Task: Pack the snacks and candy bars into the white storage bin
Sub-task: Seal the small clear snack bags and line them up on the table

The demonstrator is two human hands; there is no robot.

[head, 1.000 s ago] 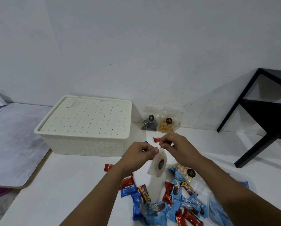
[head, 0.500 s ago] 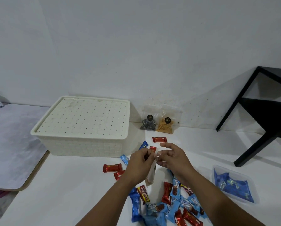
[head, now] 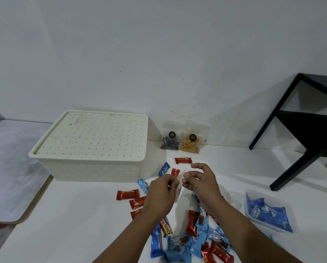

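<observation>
White storage bin sits far left on the white table, perforated lid on, nothing packed yet by the look of it, so this is an early step: sorting/handling one item w/ the bin not yet opened. Right of the bin, loose red and blue candy bars lie scattered on the table, more piled near the bottom edge. Left hand has fingers curled, pinching the left edge of a small clear snack pouch; the pouch is seen nearly edge-on between the hands, above the bars. Right hand pinches the pouch's other edge w/ thumb + one finger, other fingers loosely raised. Behind, two snack bags lean at the wall; far right a clear tub of blue wrappers and a black stand. Next, prob.: one hand must let go and lift the lid, since nothing can go in until it's off; pouch is floppy, so the one-hand grip needs care. Vs 1 s ago: the pouch then hung face-on higher up, dark label showing; hands have since dropped lower and it's turned edge-on. Clear tub now in view, camera shifted a bit.
</observation>
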